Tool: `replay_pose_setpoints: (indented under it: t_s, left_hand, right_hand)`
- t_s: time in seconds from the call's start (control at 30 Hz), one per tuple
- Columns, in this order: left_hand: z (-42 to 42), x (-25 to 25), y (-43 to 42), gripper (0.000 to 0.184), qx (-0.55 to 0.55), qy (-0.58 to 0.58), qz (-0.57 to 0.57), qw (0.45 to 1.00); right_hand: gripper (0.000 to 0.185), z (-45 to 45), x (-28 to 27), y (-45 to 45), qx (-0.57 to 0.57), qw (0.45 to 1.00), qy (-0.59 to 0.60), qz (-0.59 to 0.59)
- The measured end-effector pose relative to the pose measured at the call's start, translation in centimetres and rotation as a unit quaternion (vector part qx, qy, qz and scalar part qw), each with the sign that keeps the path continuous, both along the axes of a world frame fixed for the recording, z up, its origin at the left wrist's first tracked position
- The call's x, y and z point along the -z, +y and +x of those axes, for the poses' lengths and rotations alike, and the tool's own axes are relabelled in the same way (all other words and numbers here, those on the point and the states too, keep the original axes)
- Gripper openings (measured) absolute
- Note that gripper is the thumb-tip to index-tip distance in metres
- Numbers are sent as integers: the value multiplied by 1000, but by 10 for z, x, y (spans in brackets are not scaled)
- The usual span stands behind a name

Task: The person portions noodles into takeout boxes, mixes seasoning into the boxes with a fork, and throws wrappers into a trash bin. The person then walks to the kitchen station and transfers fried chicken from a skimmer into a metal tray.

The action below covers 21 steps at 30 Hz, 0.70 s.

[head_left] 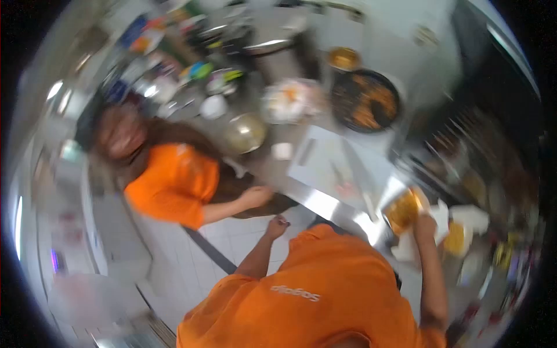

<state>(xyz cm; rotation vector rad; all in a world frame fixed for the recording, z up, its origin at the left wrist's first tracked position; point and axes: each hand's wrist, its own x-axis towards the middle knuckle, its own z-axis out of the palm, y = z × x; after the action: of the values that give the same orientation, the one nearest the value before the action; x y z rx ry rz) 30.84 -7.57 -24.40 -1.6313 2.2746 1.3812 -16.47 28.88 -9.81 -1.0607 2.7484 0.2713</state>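
My right hand (425, 226) is closed on the near side of a metal container (402, 216) of orange-yellow food, tilted over the counter's edge. Beside it on the right are white open boxes (476, 218), and yellow food (455, 238) shows in one. My left hand (277, 227) hangs over the floor with curled fingers; a small dark spot shows at the fingertips, too blurred to name. Ahead lies a white cutting board (331, 162) with a knife (361, 173) and small pinkish pieces (346, 188) on it.
On the left a person in an orange shirt (180, 180) stands close, one hand (256, 197) near mine. A black pan (365, 101) of orange food, a bowl (245, 133), a large pot (281, 58) and a plastic-wrapped item (290, 100) stand on the counter.
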Motion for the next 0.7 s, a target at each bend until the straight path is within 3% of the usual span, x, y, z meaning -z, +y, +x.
replay_pose_setpoints:
  t_s: [0.1,0.2,0.23,0.37,0.4,0.47,0.7]
  left_hand:
    - [4,-7,-11,33,-28,-17,-1,999]
    - [9,20,-19,35,-21,7,-11,1000]
    - [18,-2,-1,35,-8,14,-17,1000]
    - [32,0,10,30,70,-77,-46,993]
    - [40,18,14,43,82,-24,-33,996]
    - [43,23,18,42,92,9,-14,996]
    - [62,4,18,39,63,-40,20,997]
  right_hand:
    - [14,1,-10,-9,28,997,48,-51]
    - [16,16,-33,-47,45,995,46,-76]
    - [17,21,-62,-28,63,994,36,-83]
    - [19,17,-66,-33,78,994,10,-74]
    - [17,14,-68,-27,86,990,11,-109]
    - [17,9,-82,-22,86,990,37,-105]
    - [21,13,-158,-11,83,992,90,-38]
